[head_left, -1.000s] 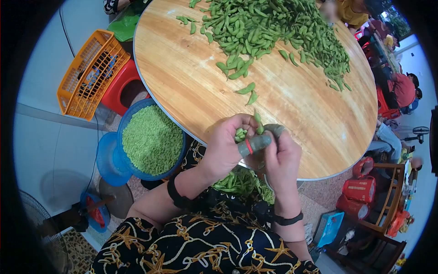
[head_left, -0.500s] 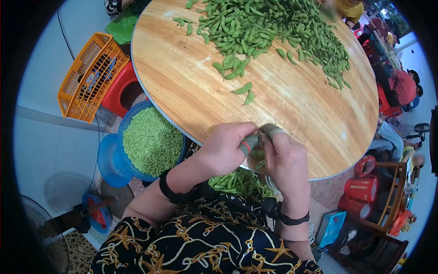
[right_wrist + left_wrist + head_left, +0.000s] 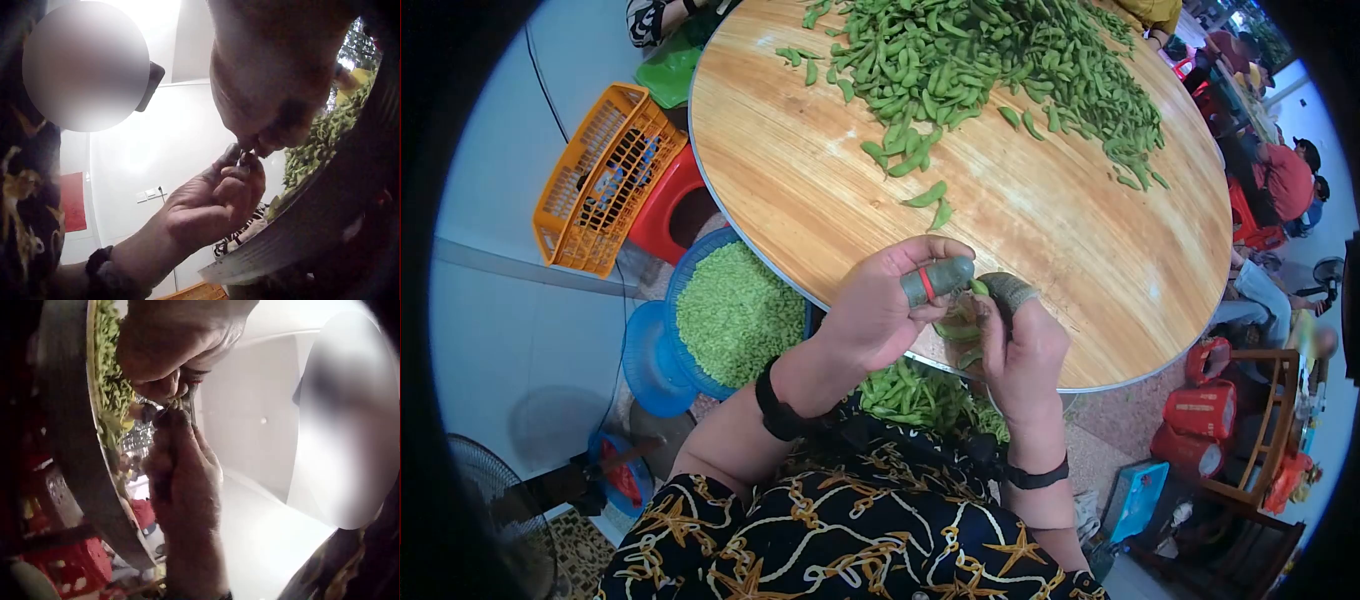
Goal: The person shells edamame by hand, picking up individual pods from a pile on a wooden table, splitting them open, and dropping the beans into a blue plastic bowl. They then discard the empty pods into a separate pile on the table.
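- Probably light, springy and a bit slippery, the green pod (image 3: 979, 288) wants a soft pinch near its ends (I'd hate to crush it).
- Over the desk (image 3: 780, 180), the right hand (image 3: 1030, 350) pinches it.
- Beside it, the left hand (image 3: 872, 308) curls; I can't tell its contents.
- Fingers hide most of the pod.

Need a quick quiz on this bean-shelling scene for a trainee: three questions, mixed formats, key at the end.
1. True or false: the shelled beans are in the orange crate.
2. What colour is the band around the finger cover on the left hand? A) white B) blue C) red
3. Fill in: the pile of soybean pods lies on a round ____ table.

Key: 1. False, they are in the blue basket. 2. C. 3. Wooden.
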A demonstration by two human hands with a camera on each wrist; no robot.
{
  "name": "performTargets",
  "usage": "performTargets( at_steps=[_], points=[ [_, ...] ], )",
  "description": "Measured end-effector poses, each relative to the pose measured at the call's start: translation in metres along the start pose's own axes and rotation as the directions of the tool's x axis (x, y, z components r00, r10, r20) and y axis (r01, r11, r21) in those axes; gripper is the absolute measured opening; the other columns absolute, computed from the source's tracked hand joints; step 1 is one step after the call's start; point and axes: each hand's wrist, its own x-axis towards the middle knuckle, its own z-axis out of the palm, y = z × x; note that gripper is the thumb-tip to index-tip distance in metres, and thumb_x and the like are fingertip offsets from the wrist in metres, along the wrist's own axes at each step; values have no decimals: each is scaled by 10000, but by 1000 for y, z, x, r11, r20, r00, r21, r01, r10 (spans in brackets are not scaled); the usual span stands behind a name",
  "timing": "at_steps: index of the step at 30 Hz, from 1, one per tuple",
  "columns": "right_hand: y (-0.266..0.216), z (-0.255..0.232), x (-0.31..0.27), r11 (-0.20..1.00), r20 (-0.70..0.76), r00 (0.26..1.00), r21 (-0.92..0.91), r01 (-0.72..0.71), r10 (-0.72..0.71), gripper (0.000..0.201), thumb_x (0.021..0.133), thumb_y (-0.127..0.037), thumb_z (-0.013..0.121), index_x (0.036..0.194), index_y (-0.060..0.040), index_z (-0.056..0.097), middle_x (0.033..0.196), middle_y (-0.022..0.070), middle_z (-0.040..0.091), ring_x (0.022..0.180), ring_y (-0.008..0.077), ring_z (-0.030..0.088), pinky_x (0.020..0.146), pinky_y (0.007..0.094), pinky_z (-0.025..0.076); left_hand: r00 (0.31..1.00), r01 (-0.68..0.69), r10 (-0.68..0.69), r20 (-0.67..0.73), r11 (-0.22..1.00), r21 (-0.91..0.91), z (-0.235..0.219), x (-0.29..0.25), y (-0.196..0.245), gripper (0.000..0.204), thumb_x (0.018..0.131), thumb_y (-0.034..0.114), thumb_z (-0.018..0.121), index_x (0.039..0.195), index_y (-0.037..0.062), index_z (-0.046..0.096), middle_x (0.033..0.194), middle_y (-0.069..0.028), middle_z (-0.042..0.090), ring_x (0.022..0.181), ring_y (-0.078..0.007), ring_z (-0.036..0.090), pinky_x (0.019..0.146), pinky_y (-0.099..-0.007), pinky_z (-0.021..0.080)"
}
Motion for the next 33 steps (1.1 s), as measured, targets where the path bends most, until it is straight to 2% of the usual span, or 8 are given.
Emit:
performTargets(
  at_steps=[5, 8, 10, 11, 13, 23, 28, 33],
  points=[
    [2, 7, -5, 993, -37, 994, -56, 104, -106, 156, 750, -62, 674, 862, -14, 576, 629, 127, 530, 523, 279, 539, 464, 363, 429, 998, 56, -49, 37, 974, -220, -9, -1, -6, 229, 822, -68, 445, 1018, 6, 537, 922, -43, 552, 761, -68, 496, 546, -163, 346],
    [2, 9, -8, 988, 25, 993, -94, 119, -117, 171, 745, -71, 681, 860, -7, 571, 628, 129, 534, 526, 282, 544, 467, 364, 437, 997, -25, 20, -69, 997, -71, -1, -1, -9, 255, 818, -83, 443, 1039, -3, 541, 928, -42, 554, 765, -75, 504, 570, -169, 374],
    [-1, 9, -10, 990, 63, 997, -124, 60, -53, 174, 747, -72, 678, 854, 0, 560, 630, 129, 535, 527, 284, 549, 469, 365, 441, 982, -105, 121, -143, 988, 113, 8, -1, -7, 220, 837, 24, 562, 1054, -8, 556, 852, -11, 555, 716, -57, 504, 598, -163, 382],
    [-2, 10, -9, 991, 60, 997, -123, 59, -51, 174, 747, -72, 678, 854, 0, 560, 630, 129, 535, 527, 284, 549, 469, 365, 441, 982, -104, 120, -143, 988, 115, 10, -2, -6, 220, 837, 24, 562, 1054, -8, 556, 852, -11, 555, 716, -57, 504, 598, -163, 382],
    [-3, 11, -6, 998, 15, 999, -54, 45, -44, 160, 760, -71, 661, 830, 6, 539, 620, 135, 533, 525, 290, 554, 467, 369, 445, 974, -148, 199, -103, 916, 374, 13, -3, -4, 252, 830, 3, 569, 1080, -13, 554, 856, 2, 549, 749, -51, 511, 630, -163, 395],
    [-6, 9, -9, 998, 92, 995, -63, -17, 22, 154, 783, -101, 637, 771, -18, 508, 591, 145, 526, 499, 305, 547, 461, 376, 446, 994, -99, 108, -14, 951, 294, 6, 5, -1, 240, 837, -41, 525, 1064, 14, 580, 836, 5, 533, 789, -47, 486, 707, -171, 395],
    [-10, 11, -7, 999, 101, 994, -32, -27, 30, 169, 798, -123, 625, 751, -22, 498, 577, 140, 520, 498, 304, 549, 464, 381, 453, 990, -112, 142, -13, 832, 543, 5, 7, -1, 232, 835, 29, 557, 1065, 2, 573, 893, -2, 570, 737, -39, 501, 636, -156, 388],
    [-1, 7, -5, 986, 49, 989, 90, -143, 139, 132, 814, -117, 613, 772, -19, 537, 581, 124, 539, 487, 273, 542, 456, 359, 433, 993, -81, 107, -39, 903, 422, 6, 12, 2, 309, 845, 51, 558, 1145, -10, 520, 817, 14, 576, 671, -26, 493, 587, -140, 369]
  ],
)
